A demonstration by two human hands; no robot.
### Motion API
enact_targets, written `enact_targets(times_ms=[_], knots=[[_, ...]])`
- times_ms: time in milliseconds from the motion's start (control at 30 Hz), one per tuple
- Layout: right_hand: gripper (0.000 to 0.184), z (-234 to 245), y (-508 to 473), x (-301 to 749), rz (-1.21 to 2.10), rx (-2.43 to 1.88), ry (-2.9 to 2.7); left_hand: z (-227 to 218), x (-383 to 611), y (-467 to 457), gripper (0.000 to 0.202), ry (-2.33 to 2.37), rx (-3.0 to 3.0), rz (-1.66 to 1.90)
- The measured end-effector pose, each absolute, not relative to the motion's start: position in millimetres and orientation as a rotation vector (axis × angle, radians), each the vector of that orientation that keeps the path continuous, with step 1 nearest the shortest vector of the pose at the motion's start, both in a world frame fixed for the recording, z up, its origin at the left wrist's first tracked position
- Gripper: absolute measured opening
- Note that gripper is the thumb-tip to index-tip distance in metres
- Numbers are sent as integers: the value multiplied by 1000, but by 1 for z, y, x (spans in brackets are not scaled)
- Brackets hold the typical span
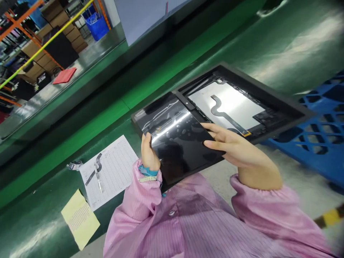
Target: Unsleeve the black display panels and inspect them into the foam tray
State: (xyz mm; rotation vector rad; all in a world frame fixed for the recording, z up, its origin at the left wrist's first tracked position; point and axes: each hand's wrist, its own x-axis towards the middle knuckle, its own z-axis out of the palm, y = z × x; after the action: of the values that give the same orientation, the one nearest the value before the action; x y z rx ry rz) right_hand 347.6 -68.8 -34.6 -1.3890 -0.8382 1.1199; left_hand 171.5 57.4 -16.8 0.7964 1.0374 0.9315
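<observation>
I hold a glossy black tablet screen panel (174,139) tilted up in front of my chest. My left hand (148,152) grips its left edge with the thumb on the glass. My right hand (231,145) holds the right edge, fingers curled over the face. Both arms are in pink sleeves, with a blue wrist strap on the left one. Just beyond the panel lies a black tray (290,107) that holds an open tablet back (228,104) with a silver inner plate and a black flex cable.
A green conveyor belt (188,57) runs across the view. On its near edge lie a printed form (113,168) with a pen (98,177) and a yellow note (80,218). A blue plastic pallet (322,143) stands at the right. Shelves and boxes are far left.
</observation>
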Motion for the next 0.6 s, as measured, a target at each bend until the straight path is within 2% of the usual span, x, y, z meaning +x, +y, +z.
enact_targets(times_ms=[133,333,500,600], knots=[[65,-48,-57,362,1075,-1498,-877,-17,169,67,58,921,890,815],[60,-64,-35,362,793,-1901,-1028,-20,178,69,86,981,992,763],[62,-58,-45,337,612,-2127,-1186,-25,178,48,91,1095,1165,769],[51,-46,-53,327,540,-2228,-1271,-23,171,30,89,1100,1468,660]])
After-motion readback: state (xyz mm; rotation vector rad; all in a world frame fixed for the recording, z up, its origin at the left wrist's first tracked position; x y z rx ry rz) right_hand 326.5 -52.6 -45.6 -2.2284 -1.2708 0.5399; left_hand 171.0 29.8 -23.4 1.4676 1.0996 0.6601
